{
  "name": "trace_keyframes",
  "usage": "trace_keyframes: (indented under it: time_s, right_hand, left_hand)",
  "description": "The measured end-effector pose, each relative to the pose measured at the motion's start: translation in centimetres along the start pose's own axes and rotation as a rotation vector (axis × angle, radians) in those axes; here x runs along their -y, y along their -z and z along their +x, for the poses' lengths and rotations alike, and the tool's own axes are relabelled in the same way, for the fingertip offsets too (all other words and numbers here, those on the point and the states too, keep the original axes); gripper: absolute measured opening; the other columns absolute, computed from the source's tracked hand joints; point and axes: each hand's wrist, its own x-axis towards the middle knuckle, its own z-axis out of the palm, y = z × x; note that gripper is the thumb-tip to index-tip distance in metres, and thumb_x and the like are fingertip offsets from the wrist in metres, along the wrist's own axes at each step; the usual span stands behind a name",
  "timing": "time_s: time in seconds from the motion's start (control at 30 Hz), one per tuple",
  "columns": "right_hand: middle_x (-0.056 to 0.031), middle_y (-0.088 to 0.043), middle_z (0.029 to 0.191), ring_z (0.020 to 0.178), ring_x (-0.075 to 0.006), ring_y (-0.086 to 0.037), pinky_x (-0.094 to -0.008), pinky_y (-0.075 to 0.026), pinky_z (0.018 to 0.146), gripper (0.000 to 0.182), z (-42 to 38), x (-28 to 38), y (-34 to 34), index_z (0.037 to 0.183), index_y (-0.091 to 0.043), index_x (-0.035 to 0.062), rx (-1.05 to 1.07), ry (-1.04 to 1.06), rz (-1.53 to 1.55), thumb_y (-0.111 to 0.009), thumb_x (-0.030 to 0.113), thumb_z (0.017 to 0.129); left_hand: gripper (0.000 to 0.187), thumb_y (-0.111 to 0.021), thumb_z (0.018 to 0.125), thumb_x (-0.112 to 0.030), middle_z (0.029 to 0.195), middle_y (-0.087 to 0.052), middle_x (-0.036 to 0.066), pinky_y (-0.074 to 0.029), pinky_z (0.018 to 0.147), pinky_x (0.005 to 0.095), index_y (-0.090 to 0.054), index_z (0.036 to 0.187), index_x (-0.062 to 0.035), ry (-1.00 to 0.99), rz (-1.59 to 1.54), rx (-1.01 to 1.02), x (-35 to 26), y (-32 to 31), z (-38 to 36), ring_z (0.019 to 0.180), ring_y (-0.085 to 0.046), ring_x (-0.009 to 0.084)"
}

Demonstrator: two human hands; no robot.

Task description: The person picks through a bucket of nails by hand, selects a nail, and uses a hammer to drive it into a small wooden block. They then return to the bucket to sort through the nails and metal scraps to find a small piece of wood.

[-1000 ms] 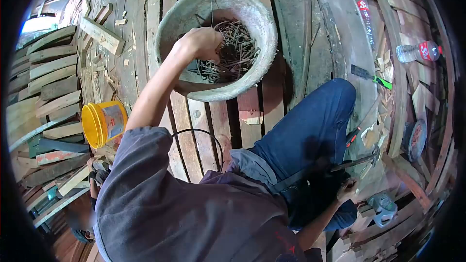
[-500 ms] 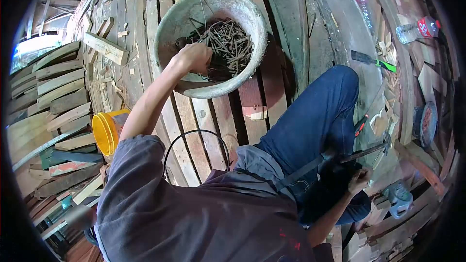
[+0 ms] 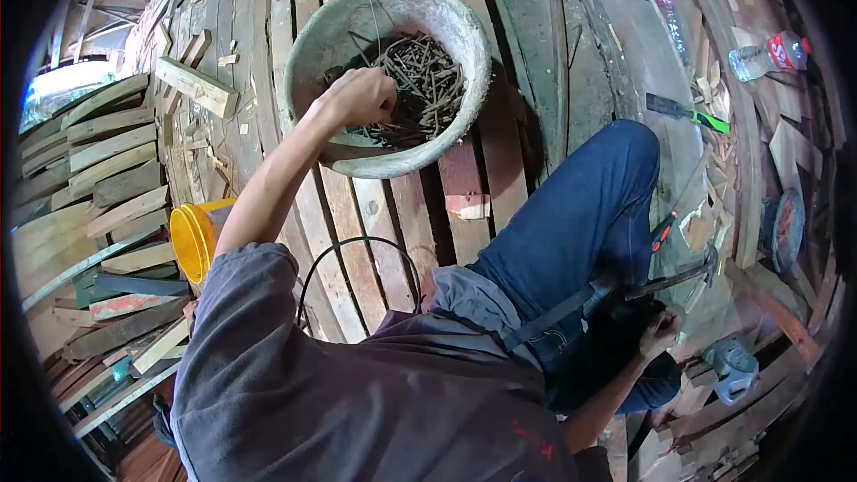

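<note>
My left hand is inside a worn, whitish basin with a thin wire across it. Its fingers are curled over a heap of rusty nails; whatever they pinch is hidden. To the right, my right hand is closed beside my bent leg, just below a hammer. The hammer's handle does not visibly run through the fingers, and I cannot make out what this hand holds.
The basin stands on spaced wooden slats. A yellow bucket is at the left. On the right lie a green-handled chisel, plastic bottles and a bluish jug. Stacked wood lines the left side.
My left hand has shifted slightly up and to the right over the nails in the basin. My right hand and the hammer have hardly moved.
</note>
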Motion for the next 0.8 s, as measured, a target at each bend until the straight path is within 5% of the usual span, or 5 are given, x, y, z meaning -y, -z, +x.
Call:
trace_keyframes:
  time_s: [0.2,0.43,0.57,0.8]
  right_hand:
    - [-0.0053,-0.052,0.074,0.062,-0.014,-0.048,-0.0296,-0.04,0.058,0.028,-0.2,-0.7,0.0,0.097,-0.059,0.0021,0.034,-0.03,0.058,-0.06,0.03,0.098]
    - [-0.0083,-0.053,0.073,0.062,-0.0167,-0.05,-0.0319,-0.043,0.06,0.026,0.2,0.6,0.1,0.096,-0.06,0.0014,0.03,-0.037,-0.004,-0.059,0.027,0.098]
    - [-0.0089,-0.054,0.071,0.063,-0.0185,-0.053,-0.0344,-0.044,0.061,0.026,0.1,1.0,0.5,0.096,-0.059,0.001,0.078,-0.145,-0.057,-0.06,0.027,0.097]
    - [-0.0089,-0.051,0.067,0.061,-0.0182,-0.051,-0.0334,-0.045,0.059,0.031,0.2,0.8,0.5,0.1,-0.059,0.001,0.044,-0.05,-0.023,-0.059,0.032,0.099]
  left_hand:
    - [0.032,-0.088,0.06,-0.026,0.079,-0.072,0.014,-0.058,0.072,0.0412,-0.074,0.081,-0.007,0.1,0.009,0.235,-0.7,0.0,-0.6,0.08,-0.071,0.0318]
    - [0.021,-0.081,0.059,-0.013,0.071,-0.068,0.017,-0.056,0.067,0.0437,-0.068,0.072,-0.0025,0.032,0.233,-0.003,-1.8,-1.5,-0.8,0.073,-0.07,0.0338]
    - [0.019,-0.075,0.061,-0.014,0.072,-0.067,0.019,-0.057,0.068,0.0439,-0.068,0.072,-0.0011,-0.067,0.242,0.071,-1.4,-1.5,-0.2,0.074,-0.07,0.0352]
    - [0.017,-0.078,0.068,-0.021,0.073,-0.07,0.013,-0.056,0.068,0.0427,-0.074,0.078,-0.0069,0.035,0.039,0.082,-1.1,2.1,-1.5,0.072,-0.07,0.0322]
